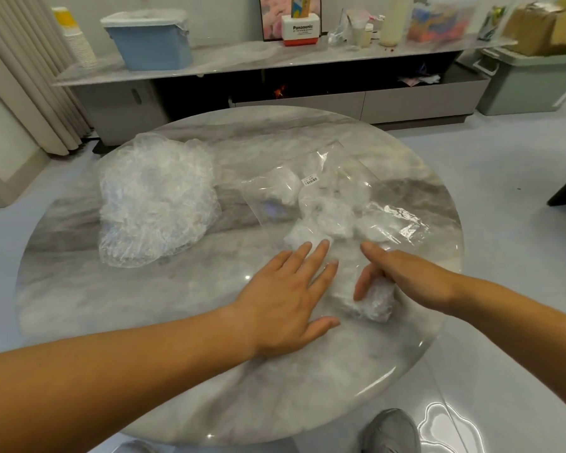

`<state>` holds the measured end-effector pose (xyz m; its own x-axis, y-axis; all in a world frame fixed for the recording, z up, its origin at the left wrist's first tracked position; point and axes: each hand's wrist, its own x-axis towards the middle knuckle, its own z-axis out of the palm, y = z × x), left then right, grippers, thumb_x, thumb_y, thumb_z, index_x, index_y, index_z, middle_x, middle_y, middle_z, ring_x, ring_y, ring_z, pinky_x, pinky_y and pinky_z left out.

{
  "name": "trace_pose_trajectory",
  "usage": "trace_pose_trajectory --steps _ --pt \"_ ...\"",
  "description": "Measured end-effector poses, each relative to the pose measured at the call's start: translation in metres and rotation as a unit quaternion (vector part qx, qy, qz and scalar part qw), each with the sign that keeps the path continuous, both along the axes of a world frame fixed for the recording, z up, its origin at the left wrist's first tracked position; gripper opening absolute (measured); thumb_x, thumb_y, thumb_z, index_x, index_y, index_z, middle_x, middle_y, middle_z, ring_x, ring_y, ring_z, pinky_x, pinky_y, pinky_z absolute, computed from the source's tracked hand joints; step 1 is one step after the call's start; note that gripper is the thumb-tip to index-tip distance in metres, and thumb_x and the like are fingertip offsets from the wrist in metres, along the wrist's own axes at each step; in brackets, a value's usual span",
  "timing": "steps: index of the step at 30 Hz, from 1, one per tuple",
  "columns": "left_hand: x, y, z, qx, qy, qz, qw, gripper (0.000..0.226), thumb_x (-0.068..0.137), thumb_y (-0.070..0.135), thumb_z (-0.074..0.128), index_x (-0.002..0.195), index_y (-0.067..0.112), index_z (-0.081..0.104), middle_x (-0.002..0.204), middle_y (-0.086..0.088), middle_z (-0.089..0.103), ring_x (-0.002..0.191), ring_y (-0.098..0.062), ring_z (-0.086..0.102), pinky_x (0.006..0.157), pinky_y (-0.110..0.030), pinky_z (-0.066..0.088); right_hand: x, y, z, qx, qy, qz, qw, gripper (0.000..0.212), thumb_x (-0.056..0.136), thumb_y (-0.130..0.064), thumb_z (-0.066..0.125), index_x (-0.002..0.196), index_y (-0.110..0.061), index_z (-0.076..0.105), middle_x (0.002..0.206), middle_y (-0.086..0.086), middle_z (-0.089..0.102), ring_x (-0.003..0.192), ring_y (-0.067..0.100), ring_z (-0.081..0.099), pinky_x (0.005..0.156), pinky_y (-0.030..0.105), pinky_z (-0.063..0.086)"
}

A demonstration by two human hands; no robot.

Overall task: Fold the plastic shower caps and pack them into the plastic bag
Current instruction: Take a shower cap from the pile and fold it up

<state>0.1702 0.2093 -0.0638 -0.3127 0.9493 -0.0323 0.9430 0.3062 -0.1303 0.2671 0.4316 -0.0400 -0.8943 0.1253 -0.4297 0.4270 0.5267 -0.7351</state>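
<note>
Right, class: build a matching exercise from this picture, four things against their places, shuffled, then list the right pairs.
Things:
1. pile of unfolded shower caps
2. plastic bag
3. folded shower cap
4. blue storage bin

Places:
A. on the shelf behind
B. gripped in the right hand
C. left part of the round table
D. middle of the table, partly filled

Pairs: 1-C, 2-D, 3-B, 4-A
</note>
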Motion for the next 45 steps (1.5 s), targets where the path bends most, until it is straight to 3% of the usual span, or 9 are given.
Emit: trace_pose_trajectory --steps 6,10,16,23,28,33,38,41,45 --pt "-0.002 -0.005 -0.007 0.016 0.025 -0.025 0.999 0.085 0.099 0.067 0.022 0.157 0.006 0.028 0.164 -0.02 0.022 0.148 -0.036 0.031 0.116 -0.049 0.035 -0.013 -0.005 -0.007 -0.024 -0.005 -0.104 0.994 0.089 0.079 -0.087 0.022 0.085 -0.023 0.083 0.103 0.005 0.074 0.095 0.023 0.066 0.096 0.037 0.051" --pt "-0.004 -0.01 -0.011 0.007 0.029 -0.039 0.999 0.085 0.099 0.067 0.023 0.155 0.003 0.032 0.162 -0.018 0.029 0.148 -0.034 0.034 0.114 -0.048 0.039 -0.024 -0.014 -0.005 -0.251 0.009 -0.259 0.933 0.079 0.087 -0.074 0.045 0.109 -0.005 0.074 0.101 0.018 0.071 0.074 0.028 0.068 0.068 0.035 0.05" --pt "-0.004 -0.015 -0.012 0.002 0.003 -0.041 0.999 0.089 0.097 0.071 0.019 0.157 0.005 0.029 0.164 -0.016 0.024 0.151 -0.032 0.027 0.117 -0.047 0.034 -0.021 -0.022 0.001 -0.369 0.075 -0.396 0.837 0.054 0.097 -0.052 0.06 0.116 -0.001 0.061 0.112 0.026 0.064 0.099 0.043 0.072 0.086 0.048 0.06" --pt "-0.003 -0.018 -0.014 -0.019 -0.023 -0.036 0.999 0.093 0.095 0.073 0.017 0.16 0.007 0.015 0.168 -0.014 0.007 0.156 -0.029 0.009 0.121 -0.05 0.024 -0.016 -0.026 0.002 -0.329 0.068 -0.444 0.83 0.046 0.102 -0.047 0.052 0.105 -0.003 0.063 0.102 0.02 0.066 0.096 0.033 0.069 0.094 0.043 0.054" --pt "-0.002 -0.02 -0.015 -0.041 -0.04 -0.036 0.998 0.092 0.097 0.073 0.017 0.161 0.009 0.0 0.168 -0.01 -0.009 0.156 -0.025 -0.008 0.125 -0.047 0.015 -0.018 -0.029 -0.003 -0.278 0.055 -0.45 0.847 0.049 0.102 -0.047 0.05 0.112 -0.002 0.068 0.099 0.01 0.064 0.082 0.022 0.059 0.077 0.034 0.05" --pt "-0.001 -0.02 -0.013 -0.051 -0.09 -0.042 0.994 0.093 0.096 0.072 0.018 0.16 0.01 -0.007 0.167 -0.008 -0.016 0.155 -0.022 -0.016 0.126 -0.044 0.012 -0.026 -0.03 -0.002 -0.361 0.045 -0.446 0.818 0.066 0.101 -0.052 0.05 0.125 0.008 0.06 0.105 0.018 0.059 0.084 0.024 0.056 0.071 0.032 0.048" --pt "-0.002 -0.02 -0.013 -0.07 -0.126 -0.036 0.989 0.096 0.092 0.075 0.015 0.16 0.013 -0.01 0.167 -0.005 -0.018 0.153 -0.018 -0.02 0.125 -0.047 0.012 -0.033 -0.038 -0.002 -0.504 0.075 -0.427 0.747 0.073 0.095 -0.057 0.056 0.13 0.008 0.052 0.126 0.028 0.058 0.113 0.037 0.064 0.089 0.038 0.053" --pt "-0.003 -0.021 -0.011 -0.077 -0.127 -0.035 0.988 0.095 0.092 0.076 0.015 0.16 0.014 -0.01 0.167 -0.003 -0.019 0.153 -0.018 -0.02 0.125 -0.048 0.012 -0.033 -0.041 -0.005 -0.537 0.105 -0.433 0.716 0.069 0.093 -0.054 0.062 0.13 0.004 0.052 0.126 0.029 0.059 0.111 0.045 0.067 0.103 0.046 0.051" --pt "-0.002 -0.022 -0.006 -0.089 -0.133 -0.026 0.987 0.09 0.096 0.072 0.025 0.161 0.019 -0.007 0.167 -0.003 -0.019 0.153 -0.017 -0.02 0.125 -0.05 0.01 -0.023 -0.044 0.005 -0.455 0.108 -0.455 0.758 0.062 0.095 -0.05 0.063 0.132 -0.004 0.046 0.126 0.022 0.056 0.105 0.043 0.069 0.103 0.05 0.051"
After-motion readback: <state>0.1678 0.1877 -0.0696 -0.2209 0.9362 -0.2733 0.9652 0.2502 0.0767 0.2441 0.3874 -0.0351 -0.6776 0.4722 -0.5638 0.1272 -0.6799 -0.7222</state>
